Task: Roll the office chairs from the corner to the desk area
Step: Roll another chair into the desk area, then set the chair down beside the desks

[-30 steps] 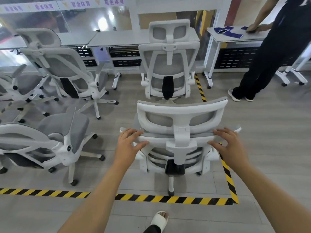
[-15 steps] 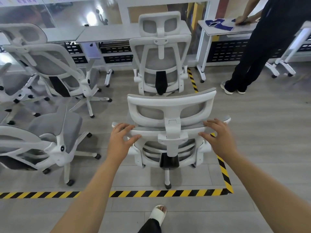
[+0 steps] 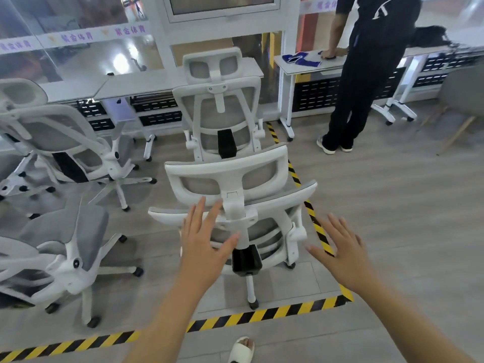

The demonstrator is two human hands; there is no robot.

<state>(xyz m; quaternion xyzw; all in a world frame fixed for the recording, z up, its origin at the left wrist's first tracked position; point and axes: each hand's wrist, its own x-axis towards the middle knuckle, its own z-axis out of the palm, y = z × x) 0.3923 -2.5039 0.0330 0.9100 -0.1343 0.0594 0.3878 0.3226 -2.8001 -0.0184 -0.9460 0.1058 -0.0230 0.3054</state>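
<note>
Zero grip right now. Left hand [image 3: 207, 244] spread flat in front of the chair [image 3: 227, 176] back, can't tell if touching. Right hand [image 3: 343, 255] spread flat too, off to the side over the tape [image 3: 315, 224]. Chair inside the taped corner, just behind second chair [image 3: 220, 106] at the desk [image 3: 157, 85].

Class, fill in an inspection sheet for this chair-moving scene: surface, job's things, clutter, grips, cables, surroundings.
Surface: grey plank floor, striped hazard tape marking a corner.
Job's things: nearest chair inside the tape, behind a second chair at a desk; further chairs at left.
Clutter: blue cloth on the right-hand desk.
Grips: left hand open over the chair's back, contact unclear; right hand open beside it, holding nothing.
Cables: nothing seen.
Surroundings: standing person, glass partition.
</note>
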